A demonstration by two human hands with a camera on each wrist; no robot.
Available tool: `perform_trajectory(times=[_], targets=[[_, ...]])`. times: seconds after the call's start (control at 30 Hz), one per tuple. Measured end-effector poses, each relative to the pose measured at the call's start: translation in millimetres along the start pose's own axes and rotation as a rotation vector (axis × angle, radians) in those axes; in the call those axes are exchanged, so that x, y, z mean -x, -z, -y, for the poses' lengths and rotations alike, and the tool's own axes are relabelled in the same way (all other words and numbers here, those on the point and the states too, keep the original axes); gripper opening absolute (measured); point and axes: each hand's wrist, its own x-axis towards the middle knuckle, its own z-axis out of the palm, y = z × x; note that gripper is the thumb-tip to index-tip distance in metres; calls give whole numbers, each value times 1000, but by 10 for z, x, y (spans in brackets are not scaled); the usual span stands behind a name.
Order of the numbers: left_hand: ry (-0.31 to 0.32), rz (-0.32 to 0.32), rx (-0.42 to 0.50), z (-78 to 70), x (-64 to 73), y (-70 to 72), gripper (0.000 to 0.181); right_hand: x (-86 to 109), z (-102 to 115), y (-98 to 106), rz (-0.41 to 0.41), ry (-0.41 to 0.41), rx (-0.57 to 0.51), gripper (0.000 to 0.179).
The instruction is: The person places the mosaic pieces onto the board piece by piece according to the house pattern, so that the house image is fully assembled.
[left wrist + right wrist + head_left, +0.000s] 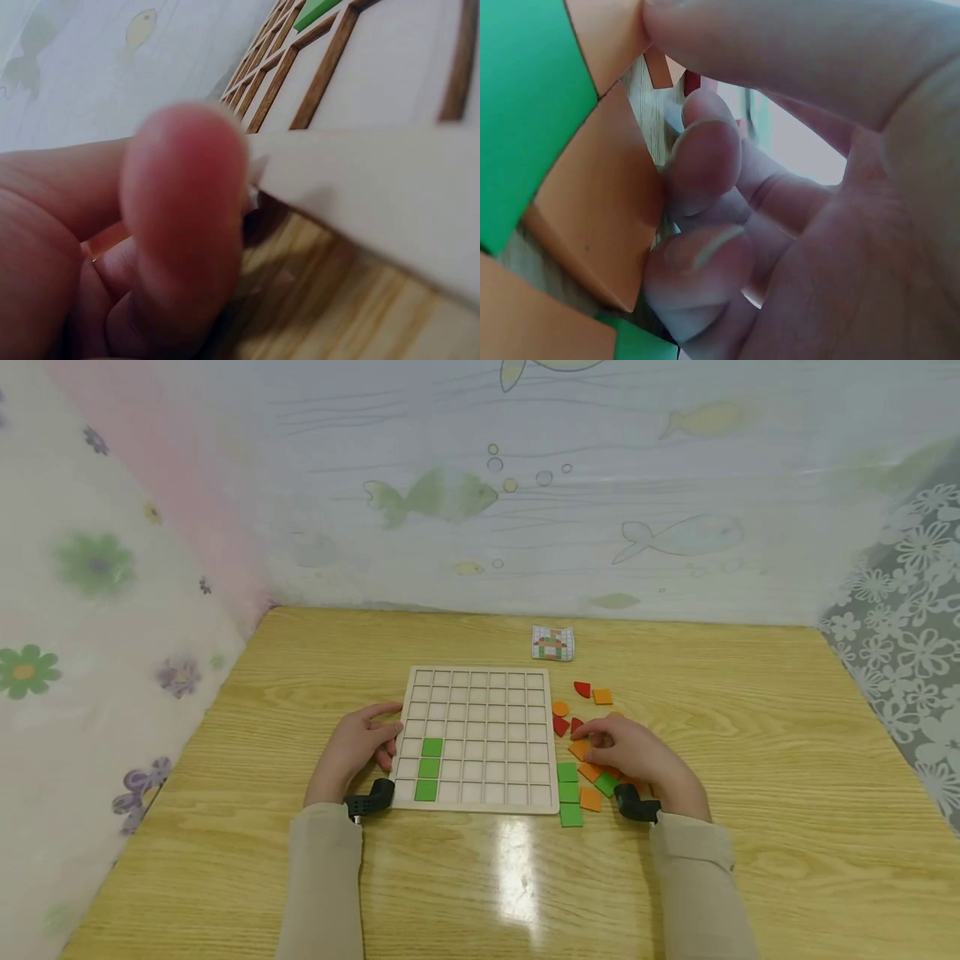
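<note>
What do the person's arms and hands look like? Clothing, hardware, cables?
Left sleeve and right sleeve: both long, plain beige, reaching the wrists. Left hand and right hand: bare, no gloves. Each wrist has a small, angular black camera, left and right. No cables or readable markings visible.

Free passage: tabletop [435,881] on the grid board [480,807]'s near side, between the sleeves [324,877], and above its vacant cells [472,728]. Obstructions: left hand [357,742] at its left edge; right hand [633,752] and crowded loose tiles [567,792] beyond its right.
</note>
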Motion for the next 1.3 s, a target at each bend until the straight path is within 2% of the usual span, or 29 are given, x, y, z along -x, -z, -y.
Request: perform_trajectory(times=[0.23,0.6,0.87,1.1,1.3], targets=[[7,-10,-3,-16,2,-4,41,-43,15,-13,-7,-83,-6,23],[13,-15,-13,-19,2,-11,41,-57,4,-29,-30,-120,-27,22],[19,-23,-20,-24,7,2,41,-60,17,-29,-64,-109,-58,18],[11,-13,-36,-16,4,10,42,-87,51,-37,-142,-99,-36,30],[15,-11,-32,-9,11,10,42,-125,163,-84,-170,-65,-79,25]])
